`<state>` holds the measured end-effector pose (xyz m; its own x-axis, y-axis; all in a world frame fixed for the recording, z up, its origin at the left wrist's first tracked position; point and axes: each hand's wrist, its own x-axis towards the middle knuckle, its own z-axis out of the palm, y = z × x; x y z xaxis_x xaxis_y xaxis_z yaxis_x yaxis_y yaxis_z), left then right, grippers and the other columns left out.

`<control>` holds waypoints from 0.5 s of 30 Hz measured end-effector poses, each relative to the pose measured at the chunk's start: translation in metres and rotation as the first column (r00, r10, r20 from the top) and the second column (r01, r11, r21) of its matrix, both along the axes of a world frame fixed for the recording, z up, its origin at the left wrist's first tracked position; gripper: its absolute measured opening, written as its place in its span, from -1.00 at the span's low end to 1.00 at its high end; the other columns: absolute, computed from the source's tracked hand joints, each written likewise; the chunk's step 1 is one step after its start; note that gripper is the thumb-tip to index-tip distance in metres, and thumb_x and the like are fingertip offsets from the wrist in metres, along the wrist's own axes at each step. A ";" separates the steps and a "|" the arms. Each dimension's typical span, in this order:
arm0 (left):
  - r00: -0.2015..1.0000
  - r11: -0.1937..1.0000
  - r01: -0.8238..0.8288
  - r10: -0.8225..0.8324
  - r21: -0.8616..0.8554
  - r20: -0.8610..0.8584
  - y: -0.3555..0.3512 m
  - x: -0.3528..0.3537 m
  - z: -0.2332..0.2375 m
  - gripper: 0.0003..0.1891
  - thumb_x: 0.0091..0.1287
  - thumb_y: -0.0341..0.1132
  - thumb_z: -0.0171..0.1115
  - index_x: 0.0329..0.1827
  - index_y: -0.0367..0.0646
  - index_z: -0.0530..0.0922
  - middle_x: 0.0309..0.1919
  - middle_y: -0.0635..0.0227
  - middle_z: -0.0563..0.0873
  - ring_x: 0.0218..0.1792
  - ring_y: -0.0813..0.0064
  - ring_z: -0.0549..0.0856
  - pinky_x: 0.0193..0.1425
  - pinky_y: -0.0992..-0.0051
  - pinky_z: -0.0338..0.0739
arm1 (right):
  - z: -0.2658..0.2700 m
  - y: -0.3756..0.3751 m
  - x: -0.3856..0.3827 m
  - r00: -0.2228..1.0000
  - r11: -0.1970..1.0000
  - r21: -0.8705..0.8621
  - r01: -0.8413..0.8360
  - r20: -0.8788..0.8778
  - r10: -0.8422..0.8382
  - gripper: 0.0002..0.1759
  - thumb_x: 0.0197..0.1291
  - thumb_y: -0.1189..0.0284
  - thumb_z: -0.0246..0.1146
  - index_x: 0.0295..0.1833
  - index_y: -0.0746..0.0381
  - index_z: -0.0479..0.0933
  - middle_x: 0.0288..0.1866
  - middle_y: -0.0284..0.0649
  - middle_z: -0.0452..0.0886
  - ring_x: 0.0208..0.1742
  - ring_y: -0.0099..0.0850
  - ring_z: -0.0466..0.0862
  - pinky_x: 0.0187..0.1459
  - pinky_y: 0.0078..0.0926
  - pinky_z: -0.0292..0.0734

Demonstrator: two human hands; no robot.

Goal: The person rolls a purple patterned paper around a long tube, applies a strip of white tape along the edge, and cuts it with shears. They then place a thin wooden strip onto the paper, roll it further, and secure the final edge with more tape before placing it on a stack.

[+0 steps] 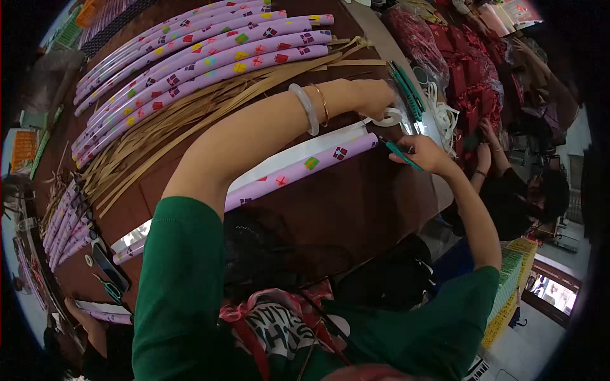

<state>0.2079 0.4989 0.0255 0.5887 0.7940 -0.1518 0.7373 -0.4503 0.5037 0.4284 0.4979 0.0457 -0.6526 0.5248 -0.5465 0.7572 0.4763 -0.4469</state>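
My left hand reaches across to the far right end of the wrapping paper, its fingers closed on a small pale roll of tape. A bangle and a thin bracelet circle that wrist. Just nearer to me, my right hand is closed around a slim teal tool with a dark pointed tip. That tip is right by the end of a lilac roll of gift-print wrapping paper. White paper shows along the roll's far side, and my left forearm covers part of its length.
Several finished lilac rolls lie at the back over brown flat strips. Green tools and a white cord are at the right edge. Teal scissors and a phone lie left. Another person's hands work by red packages.
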 end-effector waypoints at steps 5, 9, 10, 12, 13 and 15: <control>0.858 0.889 -0.260 0.392 -0.376 0.332 -0.007 -0.013 0.009 -0.68 0.25 -0.21 0.16 -0.43 -0.37 0.59 -0.47 0.20 0.71 -0.47 0.38 0.72 -0.38 0.45 0.60 | 0.008 -0.013 -0.003 0.985 0.985 -0.046 0.168 -0.032 -0.169 -0.51 0.03 0.07 0.37 -0.25 0.33 0.55 -0.45 -0.13 0.58 -0.40 -0.39 0.56 -0.35 -0.36 0.43; 0.878 0.802 -0.315 0.449 -0.507 0.166 -0.002 -0.019 -0.010 -0.48 0.34 0.00 0.09 -0.43 -0.41 0.62 -0.62 0.28 0.68 -0.60 0.45 0.71 -0.52 0.52 0.59 | 0.004 -0.034 0.018 0.989 0.873 0.477 0.104 0.041 -0.140 -0.50 0.07 0.11 0.30 -0.13 0.36 0.48 -0.18 0.00 0.53 -0.21 -0.07 0.59 -0.22 -0.19 0.50; 0.880 0.826 -0.430 0.474 -0.365 0.035 -0.009 -0.013 -0.003 -0.45 0.34 0.05 0.06 -0.44 -0.39 0.62 -0.66 0.30 0.67 -0.63 0.42 0.70 -0.52 0.52 0.59 | -0.003 -0.043 0.027 0.991 0.832 0.550 0.070 0.059 -0.123 -0.53 0.09 0.17 0.29 -0.09 0.36 0.45 -0.16 -0.01 0.50 -0.20 -0.06 0.58 -0.21 -0.17 0.50; 0.870 0.861 -0.493 0.492 -0.126 -0.037 -0.020 -0.007 -0.003 -0.40 0.33 0.13 0.03 -0.51 -0.33 0.61 -0.70 0.26 0.64 -0.67 0.36 0.67 -0.52 0.49 0.58 | -0.002 -0.062 0.040 0.995 0.762 0.648 -0.010 0.081 -0.057 -0.61 0.14 0.30 0.26 -0.05 0.35 0.39 -0.17 -0.04 0.44 -0.22 -0.05 0.56 -0.22 -0.20 0.50; 0.864 0.842 -0.486 0.503 -0.236 0.016 -0.017 -0.009 -0.007 -0.42 0.32 0.11 0.05 -0.51 -0.33 0.60 -0.69 0.24 0.63 -0.68 0.36 0.66 -0.52 0.46 0.57 | -0.005 -0.064 0.043 0.995 0.763 0.647 -0.008 0.084 -0.061 -0.61 0.14 0.30 0.26 -0.05 0.35 0.39 -0.17 -0.04 0.44 -0.22 -0.05 0.56 -0.22 -0.20 0.50; 0.844 0.859 -0.437 0.494 -0.267 0.207 -0.022 -0.017 -0.014 -0.54 0.29 -0.02 0.16 -0.43 -0.35 0.57 -0.62 0.18 0.64 -0.64 0.26 0.65 -0.47 0.35 0.56 | -0.016 -0.070 0.051 0.987 0.739 0.674 -0.010 0.124 -0.100 -0.63 0.16 0.32 0.24 -0.06 0.36 0.38 -0.16 -0.05 0.44 -0.23 -0.06 0.56 -0.21 -0.21 0.50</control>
